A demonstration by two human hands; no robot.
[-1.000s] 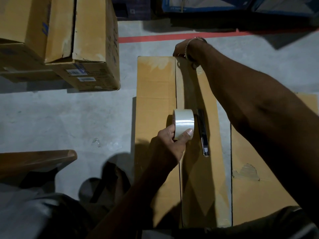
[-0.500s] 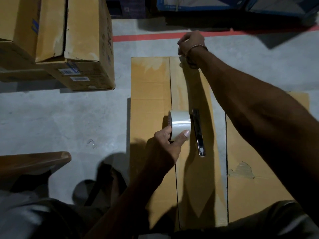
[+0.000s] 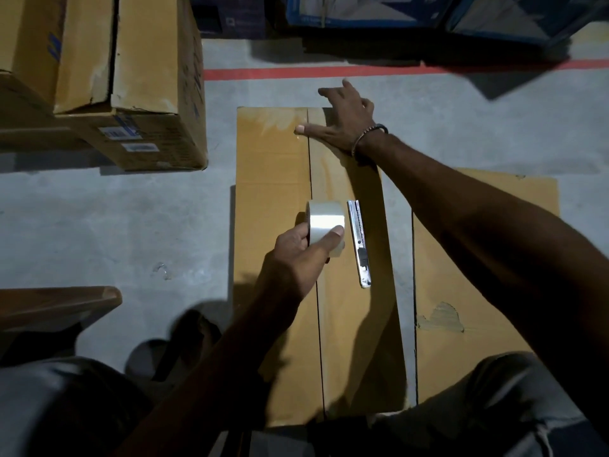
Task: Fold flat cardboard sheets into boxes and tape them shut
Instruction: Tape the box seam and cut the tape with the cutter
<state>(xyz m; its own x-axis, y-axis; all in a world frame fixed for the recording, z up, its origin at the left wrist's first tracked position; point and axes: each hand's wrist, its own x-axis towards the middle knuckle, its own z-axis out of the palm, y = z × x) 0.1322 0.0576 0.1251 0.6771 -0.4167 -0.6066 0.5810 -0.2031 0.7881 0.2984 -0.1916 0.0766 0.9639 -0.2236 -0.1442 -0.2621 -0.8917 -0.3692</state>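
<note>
A long brown cardboard box [image 3: 273,199] lies on the floor in front of me, its two top flaps meeting at a centre seam. My left hand [image 3: 293,262] grips a roll of clear tape [image 3: 326,222] standing on the seam at mid-length. A strip of tape runs from the roll along the seam to the far end. There my right hand [image 3: 342,123] lies flat with fingers spread, pressing the tape onto the box's far edge. A silver utility knife [image 3: 359,245] rests on the right flap beside the roll.
A flat cardboard sheet [image 3: 478,291] with a torn patch lies right of the box. Stacked cartons [image 3: 148,94] stand at the back left. A red floor line [image 3: 329,72] and blue-edged items [image 3: 362,11] cross the back. A cardboard piece [image 3: 56,305] juts in at left.
My right hand has opened from a pinch at the far end and now lies flat on the tape at the box's far edge. The left hand and roll have stayed put.
</note>
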